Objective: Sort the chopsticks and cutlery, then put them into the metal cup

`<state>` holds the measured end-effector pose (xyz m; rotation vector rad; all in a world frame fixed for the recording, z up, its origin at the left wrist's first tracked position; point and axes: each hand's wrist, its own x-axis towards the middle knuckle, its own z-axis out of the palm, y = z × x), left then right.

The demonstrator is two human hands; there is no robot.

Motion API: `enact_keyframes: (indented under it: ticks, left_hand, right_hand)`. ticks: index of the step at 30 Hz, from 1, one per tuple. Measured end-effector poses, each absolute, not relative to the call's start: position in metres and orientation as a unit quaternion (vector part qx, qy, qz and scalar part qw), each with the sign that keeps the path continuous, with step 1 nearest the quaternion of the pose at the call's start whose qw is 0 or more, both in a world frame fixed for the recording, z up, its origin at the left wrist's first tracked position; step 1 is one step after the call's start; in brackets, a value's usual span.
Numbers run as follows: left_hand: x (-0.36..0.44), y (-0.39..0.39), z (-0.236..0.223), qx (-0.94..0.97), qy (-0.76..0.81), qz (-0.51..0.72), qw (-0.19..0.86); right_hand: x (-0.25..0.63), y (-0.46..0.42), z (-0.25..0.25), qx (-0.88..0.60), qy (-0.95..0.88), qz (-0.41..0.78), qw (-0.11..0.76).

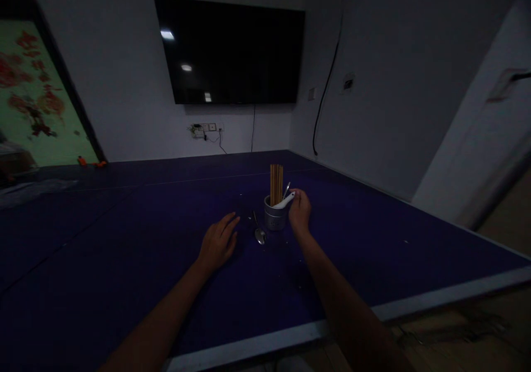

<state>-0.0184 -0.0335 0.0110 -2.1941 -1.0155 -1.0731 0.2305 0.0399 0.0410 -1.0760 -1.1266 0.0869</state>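
A grey metal utensil holder (275, 217) stands upright on the dark blue table, with a bunch of wooden chopsticks (276, 185) rising from it. A white soup spoon (284, 201) leans out of its right side, and a thin metal handle (287, 188) shows just behind. My right hand (300, 210) is closed at the end of the white spoon's handle, right beside the holder. To the left, a shiny metal spoon (259, 234) lies on the table. My left hand (218, 240) rests open near that spoon, fingers stretched forward and holding nothing.
The table (166, 250) has a pale front edge (257, 345). Clear plastic sheeting (35, 189) and small orange objects (91, 163) are at the far left. A television (232, 53) hangs on the back wall, above sockets with cables. A black cable (327, 78) runs down the corner.
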Motion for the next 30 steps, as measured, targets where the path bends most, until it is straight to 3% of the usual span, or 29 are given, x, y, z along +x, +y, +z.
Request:
enact_keyframes:
  ticks: [17,25,30]
  left_hand:
    - [-0.017,-0.034,0.012,-0.805,-0.374,-0.390,0.246]
    - [-0.017,-0.034,0.012,-0.806,-0.376,-0.386,0.242]
    - [-0.018,-0.033,0.010,-0.809,-0.377,-0.383,0.238]
  right_hand:
    - [0.237,0.053,0.026,-0.529,-0.561,-0.013,0.637]
    - [0.235,0.049,0.028,-0.522,-0.551,-0.024,0.650]
    - [0.231,0.038,0.037,-0.530,-0.516,-0.092,0.667]
